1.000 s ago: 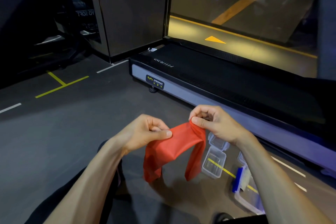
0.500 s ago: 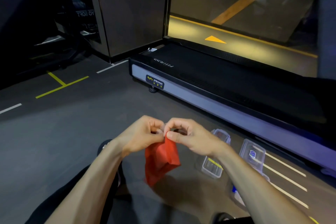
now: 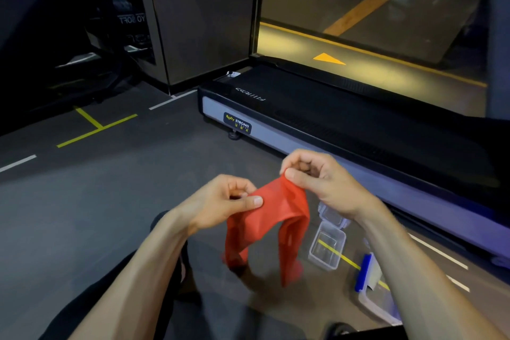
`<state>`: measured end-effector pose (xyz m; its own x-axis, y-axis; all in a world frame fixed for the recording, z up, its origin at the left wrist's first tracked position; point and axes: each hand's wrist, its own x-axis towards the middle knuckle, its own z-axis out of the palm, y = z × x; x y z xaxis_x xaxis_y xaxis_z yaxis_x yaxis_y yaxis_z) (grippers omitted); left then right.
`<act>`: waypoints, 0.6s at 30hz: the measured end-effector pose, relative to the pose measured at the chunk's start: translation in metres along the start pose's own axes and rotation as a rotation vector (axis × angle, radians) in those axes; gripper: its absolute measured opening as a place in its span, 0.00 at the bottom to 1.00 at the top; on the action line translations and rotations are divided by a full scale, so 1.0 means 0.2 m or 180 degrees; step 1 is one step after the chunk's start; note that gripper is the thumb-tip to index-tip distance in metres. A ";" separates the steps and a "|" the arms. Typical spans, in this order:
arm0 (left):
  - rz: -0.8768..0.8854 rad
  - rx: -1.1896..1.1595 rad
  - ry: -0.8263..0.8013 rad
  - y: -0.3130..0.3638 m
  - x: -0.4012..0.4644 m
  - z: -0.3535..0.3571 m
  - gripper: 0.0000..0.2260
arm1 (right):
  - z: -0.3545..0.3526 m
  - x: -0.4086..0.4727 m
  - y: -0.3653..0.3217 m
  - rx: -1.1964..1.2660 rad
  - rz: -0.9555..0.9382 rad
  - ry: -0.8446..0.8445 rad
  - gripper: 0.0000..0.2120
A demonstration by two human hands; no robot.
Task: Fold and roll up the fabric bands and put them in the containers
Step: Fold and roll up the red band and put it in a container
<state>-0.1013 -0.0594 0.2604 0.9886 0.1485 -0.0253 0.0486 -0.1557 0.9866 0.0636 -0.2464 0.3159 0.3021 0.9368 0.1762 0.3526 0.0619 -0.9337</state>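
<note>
On treadmill: "BODY STRONG" label

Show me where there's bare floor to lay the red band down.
Bare floor lies to the left of the left hand, out to the yellow lines. It is crowded on the right: small clear box and blue-clipped box sit beside the treadmill, under the right hand.

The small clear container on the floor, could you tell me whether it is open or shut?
Open. The small clear container shows its bare inside from above, with no lid on top.
</note>
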 end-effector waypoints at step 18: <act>-0.0045 -0.0145 0.0308 0.05 -0.02 0.00 0.12 | -0.06 -0.03 0.06 -0.0200 0.0277 0.0162 0.03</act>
<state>-0.1053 -0.0616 0.2700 0.9694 0.2442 -0.0256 0.0537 -0.1089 0.9926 0.0772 -0.2561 0.3073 0.3781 0.9189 0.1125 0.3775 -0.0421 -0.9250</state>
